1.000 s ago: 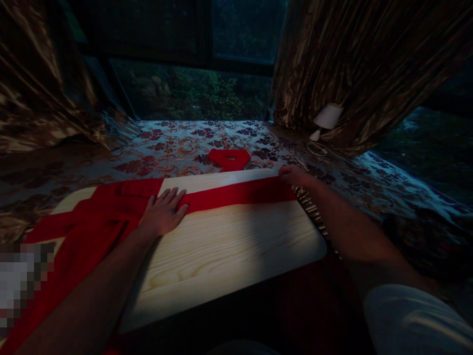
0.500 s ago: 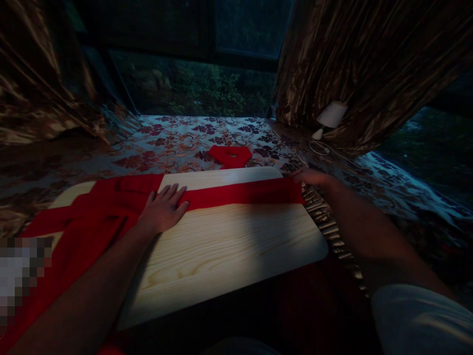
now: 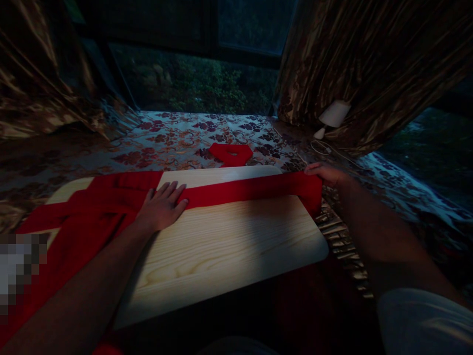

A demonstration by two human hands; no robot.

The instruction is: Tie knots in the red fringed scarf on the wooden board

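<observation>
A red garment (image 3: 92, 212) lies spread over the left part of a pale wooden board (image 3: 229, 246). One long red sleeve or strap (image 3: 251, 188) of it runs to the right across the board. My left hand (image 3: 162, 207) lies flat, fingers stretched out, pressing the cloth where the strip leaves the body of the garment. My right hand (image 3: 325, 173) is closed on the far end of the strip, which hangs just past the board's right edge.
A small folded red piece (image 3: 231, 154) lies beyond the board on a floral cover (image 3: 177, 140). A white lamp (image 3: 330, 118) and its cord sit at the right by brown curtains (image 3: 369, 64). A dark window (image 3: 207, 84) is behind.
My right hand has drawn the end of the red strip to the right, past the board's edge. My left hand has stayed flat on the cloth.
</observation>
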